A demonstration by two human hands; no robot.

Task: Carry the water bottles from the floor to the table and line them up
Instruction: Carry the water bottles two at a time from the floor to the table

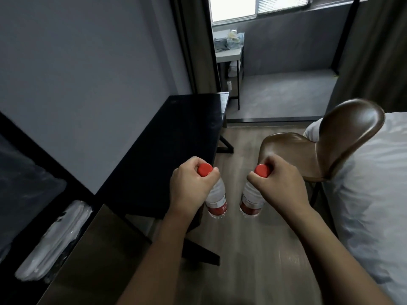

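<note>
Left hand (189, 186), lower centre of the frame, fingers curled tight round the neck of a water bottle (217, 200), just under its red cap (204, 169). The bottle hangs upright in the air beside the near edge of the black table (176, 133), over the wood-look floor (248, 249). To its right, the right hand (280, 186) does the same: fingers wrapped round the neck of a second water bottle (251, 201), red cap (262, 171) poking out at the thumb. Two bottles, one per hand, close together but apart. Both are clear plastic, ribbed, with a red label band near the base. The table top is flat, dark and matte, running up toward frame centre. Right of the hands, one brown chair (326, 137), smooth and glossy with a rounded back. Far right, a white bed (374, 183), its cover softly creased.
</note>
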